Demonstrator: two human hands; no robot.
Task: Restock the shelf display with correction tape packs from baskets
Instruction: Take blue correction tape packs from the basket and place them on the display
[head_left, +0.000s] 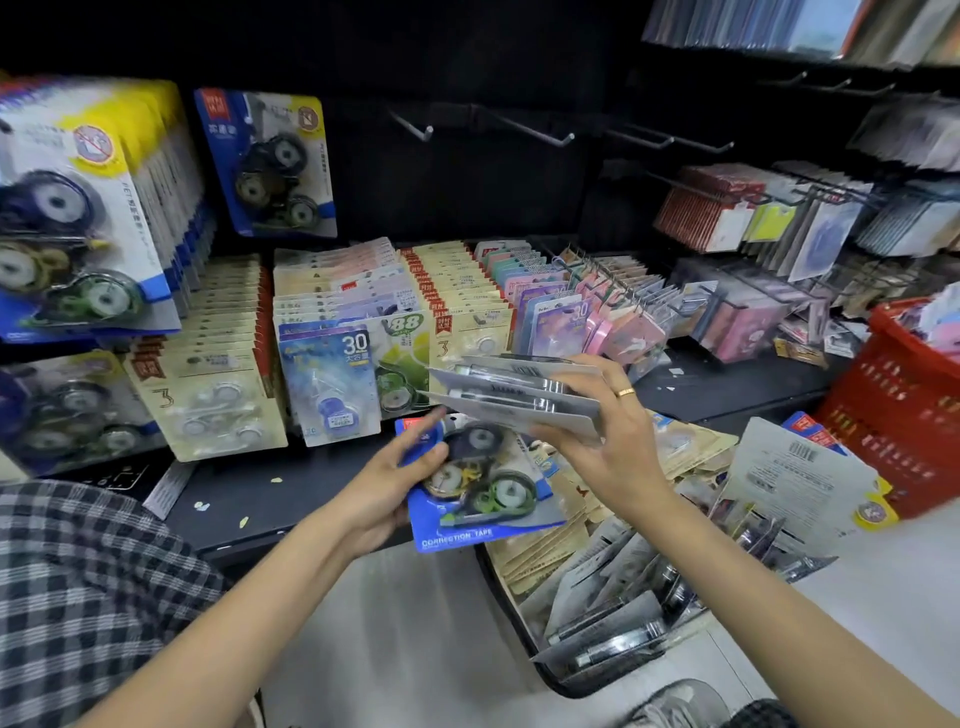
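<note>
Both hands grip packs: left (402, 480) a blue "CORRECTION TAPE" card (483, 499), right (605, 441) grey cards (519, 397).

A: Setting? Evidence only.

B: A shop, stationery section. Dark display wall with metal hooks (535, 132), some bare, others hung with rows of carded packs (727, 213). Below them, a black shelf (244, 493) with correction tape packs (332, 332) stood in tight files, many copies of each design (retail blister cards, printed "30", "88", "3").

A: Anything on stocking?

B: A red plastic basket (893, 405) at right and a dark basket (511, 592) on the pale floor, both filled with loose packs. One card back shows a barcode (802, 452).

A: Entered: stationery shop aisle.
</note>
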